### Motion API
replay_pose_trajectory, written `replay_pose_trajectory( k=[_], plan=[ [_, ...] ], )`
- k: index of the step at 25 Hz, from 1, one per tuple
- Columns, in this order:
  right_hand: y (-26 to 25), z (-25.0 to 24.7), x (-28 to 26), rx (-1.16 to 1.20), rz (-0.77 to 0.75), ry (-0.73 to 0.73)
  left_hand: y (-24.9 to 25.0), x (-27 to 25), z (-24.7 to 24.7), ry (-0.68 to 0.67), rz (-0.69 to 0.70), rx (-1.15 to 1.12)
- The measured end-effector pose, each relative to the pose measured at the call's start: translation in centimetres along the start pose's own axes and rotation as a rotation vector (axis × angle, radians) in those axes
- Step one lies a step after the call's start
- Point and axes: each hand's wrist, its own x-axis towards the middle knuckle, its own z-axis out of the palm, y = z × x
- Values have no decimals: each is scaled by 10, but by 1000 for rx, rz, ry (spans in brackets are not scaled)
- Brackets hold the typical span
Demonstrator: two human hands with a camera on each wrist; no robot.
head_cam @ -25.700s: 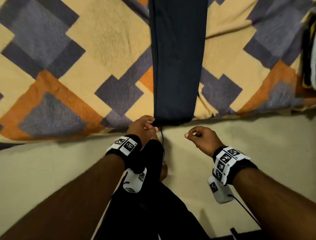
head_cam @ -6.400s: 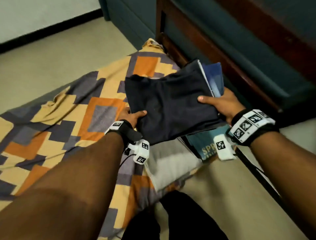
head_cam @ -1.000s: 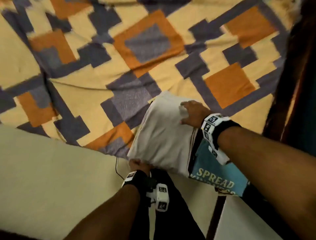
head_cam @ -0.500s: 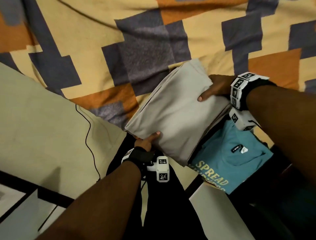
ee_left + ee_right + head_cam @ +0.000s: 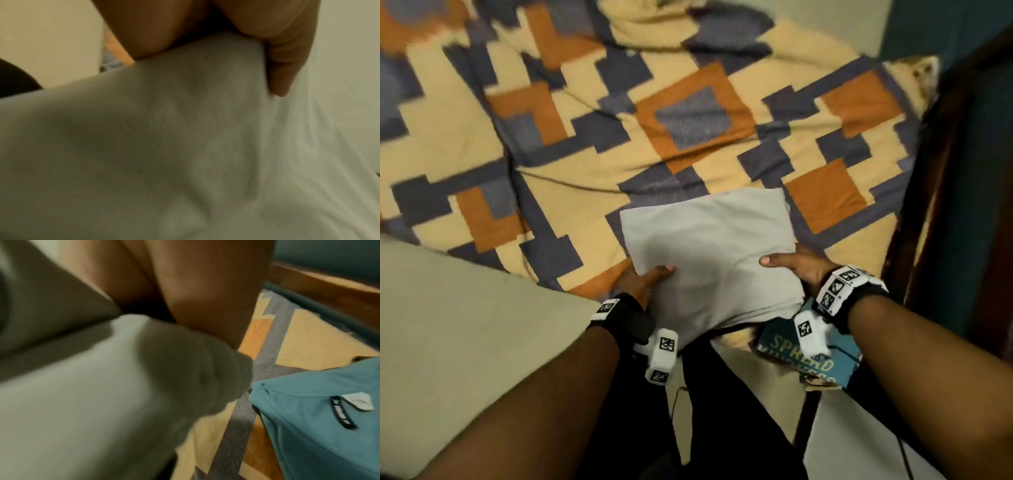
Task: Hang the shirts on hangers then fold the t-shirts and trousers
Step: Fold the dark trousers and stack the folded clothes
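Observation:
A folded light grey garment is held up over the near edge of the patterned blanket. My left hand grips its near left edge, thumb on top. My right hand grips its near right edge, thumb on top, other fingers hidden under the cloth. The left wrist view shows my thumb pressed into the grey cloth. In the right wrist view the grey garment hangs from my hand. A folded teal t-shirt with yellow lettering lies under my right wrist, also seen as the teal t-shirt.
The blanket covers most of the floor ahead. Bare beige floor lies to the left. Dark wooden and teal furniture stands along the right. My dark-clothed legs are below, with a thin cable beside them.
Both hands have lifted the grey garment off the teal t-shirt and turned it square to me. The left hand has shifted up along its left edge.

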Motion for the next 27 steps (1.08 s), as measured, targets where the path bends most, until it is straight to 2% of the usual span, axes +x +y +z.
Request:
replay_pose_trajectory(
  k=[3, 5, 10, 12, 16, 19, 23, 25, 27],
  plan=[
    [15, 8, -96, 233, -176, 173, 56, -37, 29, -244, 24, 213],
    [38, 16, -149, 341, -243, 294, 73, -59, 50, -401, 49, 318],
    [140, 69, -279, 691, -424, 639, 75, -134, 113, -840, 40, 586],
    [182, 99, -318, 816, -482, 732, 63, -168, 132, -969, 41, 675],
    [284, 180, -397, 1094, -580, 998, 2, -265, 168, -1314, 19, 926],
    [352, 251, -457, 1207, -640, 1250, -54, -364, 180, -1528, 18, 1091],
    [421, 344, -529, 1347, -709, 1501, -127, -495, 160, -1827, -39, 1217],
    [451, 386, -566, 1408, -725, 1620, -159, -566, 140, -1941, -140, 1259],
    [478, 420, -601, 1475, -729, 1750, -191, -627, 121, -2031, -182, 1301]
  ],
)
